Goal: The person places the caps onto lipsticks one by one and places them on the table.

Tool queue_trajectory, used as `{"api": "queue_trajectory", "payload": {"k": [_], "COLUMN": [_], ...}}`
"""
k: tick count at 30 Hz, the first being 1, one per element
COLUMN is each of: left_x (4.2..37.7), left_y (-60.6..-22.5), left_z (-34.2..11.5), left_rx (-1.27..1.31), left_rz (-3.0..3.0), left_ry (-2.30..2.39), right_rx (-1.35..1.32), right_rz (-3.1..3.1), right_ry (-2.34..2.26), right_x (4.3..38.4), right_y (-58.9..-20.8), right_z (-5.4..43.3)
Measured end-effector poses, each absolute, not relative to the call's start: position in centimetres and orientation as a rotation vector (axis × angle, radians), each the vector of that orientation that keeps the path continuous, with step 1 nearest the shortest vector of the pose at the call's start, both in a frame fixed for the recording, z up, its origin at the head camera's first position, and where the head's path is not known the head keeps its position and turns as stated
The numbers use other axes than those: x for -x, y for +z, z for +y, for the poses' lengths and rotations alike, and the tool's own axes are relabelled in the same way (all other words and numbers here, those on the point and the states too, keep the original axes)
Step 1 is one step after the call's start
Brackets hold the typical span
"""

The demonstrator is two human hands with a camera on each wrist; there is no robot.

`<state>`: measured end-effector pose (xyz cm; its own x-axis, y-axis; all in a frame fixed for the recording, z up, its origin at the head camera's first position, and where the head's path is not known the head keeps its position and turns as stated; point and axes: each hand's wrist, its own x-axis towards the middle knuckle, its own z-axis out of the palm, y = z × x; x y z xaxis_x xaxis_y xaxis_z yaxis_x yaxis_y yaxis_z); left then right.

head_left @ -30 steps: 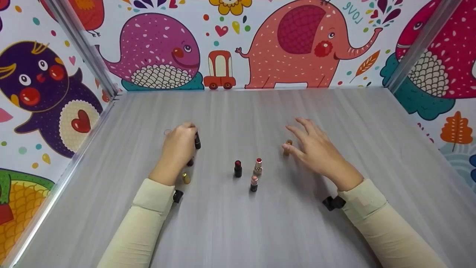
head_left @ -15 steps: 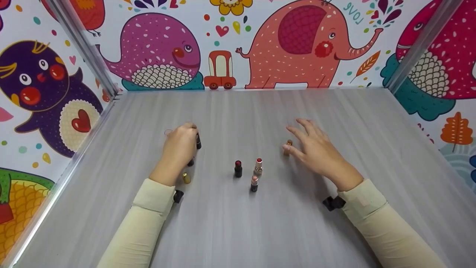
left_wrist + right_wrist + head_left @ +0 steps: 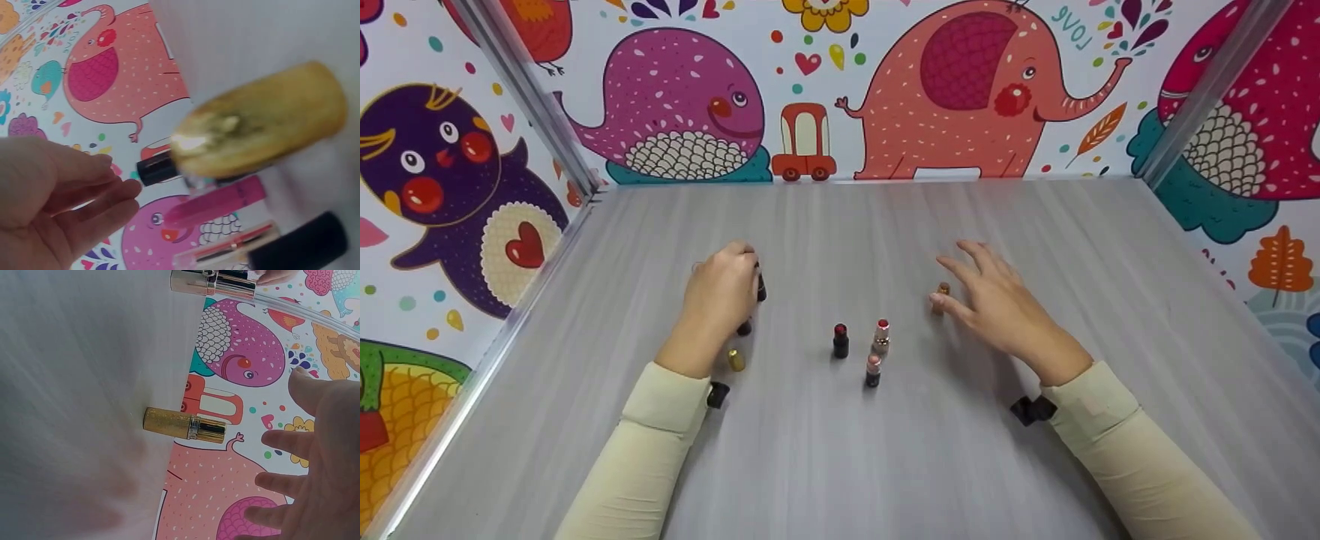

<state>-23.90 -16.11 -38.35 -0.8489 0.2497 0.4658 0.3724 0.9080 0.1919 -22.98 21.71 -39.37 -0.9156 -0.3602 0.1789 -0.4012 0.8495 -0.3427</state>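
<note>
My left hand (image 3: pixel 720 300) is over a row of upright cosmetics on the table's left side. In the left wrist view its bent fingertips stay right by the end of a black tube (image 3: pixel 157 169), with a gap between thumb and fingers. Closer to that camera stands a gold tube (image 3: pixel 264 121); a pink tube (image 3: pixel 216 202) and a clear tube with a black base (image 3: pixel 301 244) stand beyond. My right hand (image 3: pixel 1001 304) is spread beside a standing gold lipstick (image 3: pixel 184 424), its thumb overlapping it in the head view.
Uncapped lipsticks stand mid-table: a dark red one in black (image 3: pixel 840 341), a red one in a shiny case (image 3: pixel 881 337), a pale pink one in black (image 3: pixel 873 370). Printed walls (image 3: pixel 810 67) border the grey table (image 3: pixel 825 465). Black wrist cameras (image 3: pixel 718 394) sit below the sleeves.
My left hand has shifted slightly up and to the left in the head view. My right hand and the standing lipsticks hold their places.
</note>
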Motion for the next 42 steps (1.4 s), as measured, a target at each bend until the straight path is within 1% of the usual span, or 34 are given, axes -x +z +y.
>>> {"api": "queue_trajectory", "payload": {"k": [6, 13, 18, 42], "left_x": [22.8, 21.7, 21.4, 22.1], "left_y": [-36.6, -35.6, -35.6, -36.9], "left_z": [-15.8, -15.5, -15.5, -16.0], "left_rx": [0.445, 0.456, 0.464, 0.547], "left_rz": [-2.587, -2.783, -2.922, -3.097], "left_ry": [-0.373, -0.236, -0.140, -0.160], "right_rx": [-0.600, -0.589, -0.593, -0.629], "right_rz": [-2.921, -2.950, -2.954, -2.932], "right_ry": [0.585, 0.571, 0.580, 0.575], "right_x": [23.0, 23.0, 23.1, 23.1], "right_y": [-39.5, -39.5, -39.6, -39.6], "right_z": [21.7, 21.7, 21.6, 21.7]}}
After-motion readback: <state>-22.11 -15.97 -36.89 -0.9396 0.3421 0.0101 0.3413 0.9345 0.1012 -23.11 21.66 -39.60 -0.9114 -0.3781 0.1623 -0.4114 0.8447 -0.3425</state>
